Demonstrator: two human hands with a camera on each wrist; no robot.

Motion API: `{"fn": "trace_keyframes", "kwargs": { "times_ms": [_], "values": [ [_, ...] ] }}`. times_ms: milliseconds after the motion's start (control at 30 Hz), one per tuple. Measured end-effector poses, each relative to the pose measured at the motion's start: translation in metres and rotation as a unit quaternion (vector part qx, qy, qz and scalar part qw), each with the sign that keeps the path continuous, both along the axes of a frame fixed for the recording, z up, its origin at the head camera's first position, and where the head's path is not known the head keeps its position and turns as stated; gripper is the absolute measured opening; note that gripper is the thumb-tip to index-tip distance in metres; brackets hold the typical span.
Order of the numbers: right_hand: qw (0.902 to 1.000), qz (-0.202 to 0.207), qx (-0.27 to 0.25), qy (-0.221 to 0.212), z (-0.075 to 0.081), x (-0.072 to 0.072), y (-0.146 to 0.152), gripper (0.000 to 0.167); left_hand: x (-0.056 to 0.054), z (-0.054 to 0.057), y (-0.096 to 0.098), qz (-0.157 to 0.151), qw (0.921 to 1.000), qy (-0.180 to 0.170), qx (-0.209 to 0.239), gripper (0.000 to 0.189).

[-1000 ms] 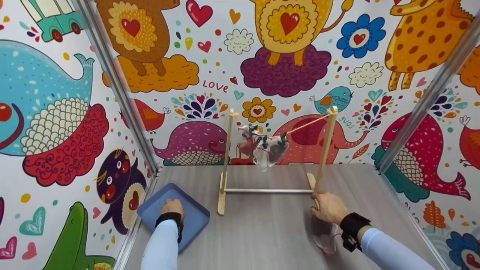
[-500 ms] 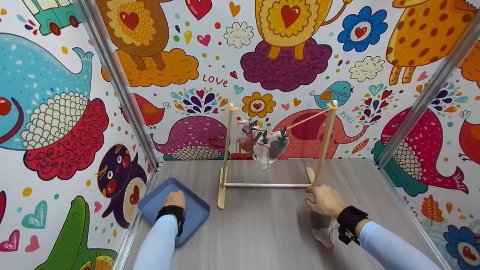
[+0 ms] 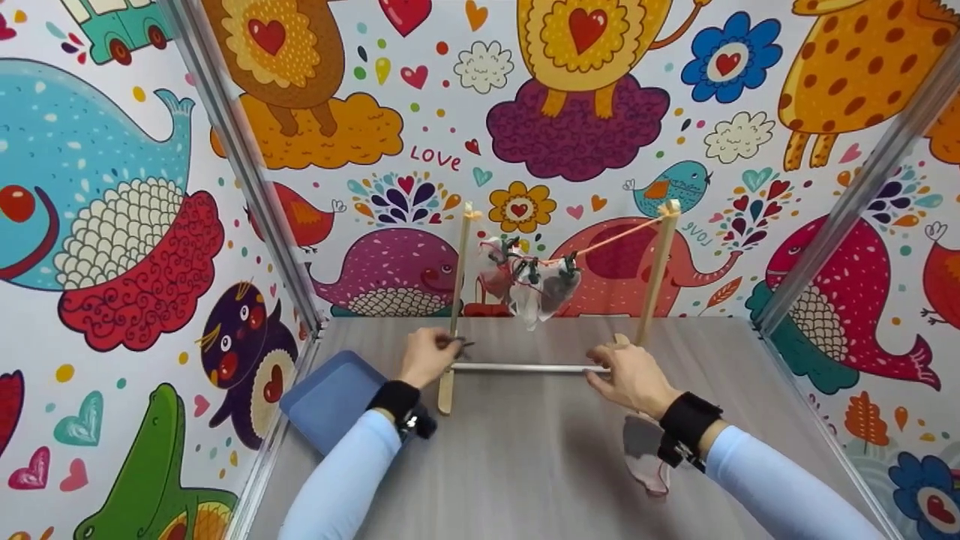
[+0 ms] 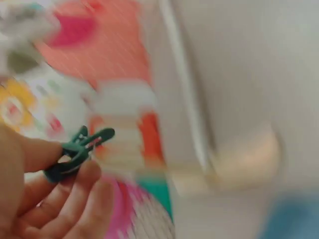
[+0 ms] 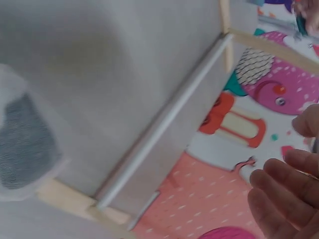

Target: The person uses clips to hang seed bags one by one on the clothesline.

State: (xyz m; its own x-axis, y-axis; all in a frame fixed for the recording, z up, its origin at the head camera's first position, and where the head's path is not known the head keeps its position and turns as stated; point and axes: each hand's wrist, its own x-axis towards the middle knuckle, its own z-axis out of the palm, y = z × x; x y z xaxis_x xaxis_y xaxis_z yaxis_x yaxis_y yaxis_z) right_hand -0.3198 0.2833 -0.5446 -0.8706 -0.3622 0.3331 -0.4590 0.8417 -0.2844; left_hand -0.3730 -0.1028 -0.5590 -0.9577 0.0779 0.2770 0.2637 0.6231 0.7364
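My left hand (image 3: 430, 358) pinches a dark green clothespin (image 4: 77, 154) between thumb and fingers, beside the left post (image 3: 460, 277) of a small wooden clothesline stand. My right hand (image 3: 634, 379) hovers near the foot of the right post (image 3: 658, 285), fingers relaxed and parted. Below the right wrist is a sheer white pouch (image 3: 646, 454) with dark grey showing in it and a thin red string. On the sagging orange line (image 3: 619, 234), several similar pouches (image 3: 531, 289) hang from dark clips.
A blue square tray (image 3: 337, 397) sits at the left, partly behind my left forearm. A pale rod (image 3: 532, 367) joins the stand's feet, close to the table. Cartoon-printed walls with metal corner rails (image 3: 232, 157) enclose the back and sides.
My left hand has left the blue tray and moved right and forward to the left post, with the clothespin in it. My right hand has shifted slightly left and forward, away from the pouch.
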Motion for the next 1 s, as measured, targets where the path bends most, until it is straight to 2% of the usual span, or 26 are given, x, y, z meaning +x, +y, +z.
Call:
{"fn": "trace_keyframes", "kwargs": {
  "times_ms": [100,200,300,367,533,633,700,767,800,833,900,1000],
  "values": [
    [0.9998,0.020,0.000,0.008,0.010,0.000,-0.013,0.044,0.008,0.014,0.037,-0.064,0.9949,-0.037,0.069,0.015],
    [0.9988,0.042,0.009,0.025,0.018,0.000,-0.023,0.061,0.015,0.022,0.071,-0.132,0.9786,-0.079,0.137,0.016],
    [0.9964,0.056,0.030,0.056,0.019,-0.002,-0.028,0.063,0.021,0.027,0.098,-0.175,0.9614,-0.112,0.181,0.017],
    [0.9935,0.063,0.045,0.083,0.018,-0.003,-0.029,0.056,0.023,0.028,0.110,-0.183,0.9566,-0.117,0.194,0.017],
    [0.9838,0.082,0.063,0.147,0.014,-0.006,-0.020,0.043,0.024,0.028,0.128,-0.177,0.9530,-0.123,0.212,0.016],
    [0.9787,0.085,0.079,0.169,0.013,-0.007,-0.010,0.043,0.024,0.024,0.133,-0.181,0.9566,-0.112,0.199,0.019],
    [0.9776,0.079,0.090,0.174,0.012,-0.007,0.000,0.043,0.025,0.016,0.137,-0.179,0.9705,-0.078,0.142,0.021],
    [0.9785,0.068,0.095,0.170,0.011,-0.007,0.012,0.043,0.027,0.004,0.140,-0.174,0.9830,-0.032,0.051,0.024],
    [0.9794,0.063,0.098,0.165,0.011,-0.007,0.019,0.043,0.029,-0.003,0.141,-0.171,0.9853,-0.008,-0.003,0.024],
    [0.9805,0.056,0.100,0.160,0.011,-0.007,0.027,0.043,0.032,-0.012,0.142,-0.165,0.9842,0.017,-0.061,0.024],
    [0.9832,0.043,0.101,0.146,0.010,-0.006,0.042,0.042,0.038,-0.032,0.144,-0.159,0.9716,0.062,-0.164,0.023],
    [0.9854,0.022,0.099,0.137,0.010,-0.002,0.068,0.040,0.047,-0.061,0.153,-0.166,0.9412,0.098,-0.278,0.029]
  ]
}}
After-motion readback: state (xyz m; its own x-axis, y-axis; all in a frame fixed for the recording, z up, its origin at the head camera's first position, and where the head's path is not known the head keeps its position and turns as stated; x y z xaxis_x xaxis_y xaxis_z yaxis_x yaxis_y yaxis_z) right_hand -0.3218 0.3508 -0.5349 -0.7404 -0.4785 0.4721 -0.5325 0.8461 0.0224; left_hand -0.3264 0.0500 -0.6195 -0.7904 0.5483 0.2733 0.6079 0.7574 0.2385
